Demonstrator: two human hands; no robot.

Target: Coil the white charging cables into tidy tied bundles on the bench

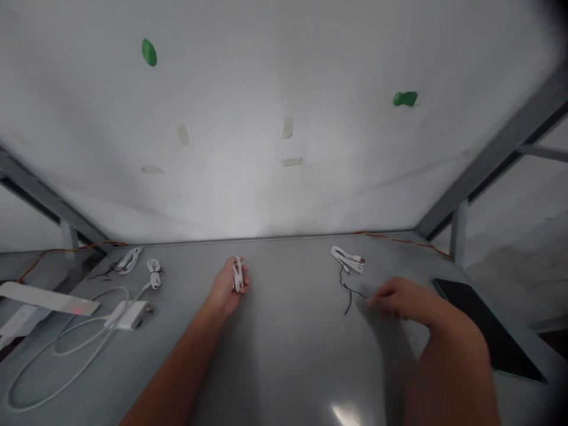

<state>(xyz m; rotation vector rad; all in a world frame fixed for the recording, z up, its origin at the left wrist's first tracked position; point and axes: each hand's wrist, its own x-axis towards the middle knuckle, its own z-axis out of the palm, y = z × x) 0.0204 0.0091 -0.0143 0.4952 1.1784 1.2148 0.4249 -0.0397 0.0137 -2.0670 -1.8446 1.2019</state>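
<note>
In the middle of the grey table, my left hand is closed around a small coiled white cable. My right hand is over the table's right part, thumb and forefinger pinched on one end of a thin black twist tie. Other black strands of the tie lie on the table, reaching up to a second coiled white USB cable, which rests flat near the back. My right hand's other fingers are partly hidden behind the thumb and forefinger.
At the left lie a white charger with a long looped cord, two bundled white cables and a white power strip with a red light. A black tablet lies at the right. A white wall rises behind the table.
</note>
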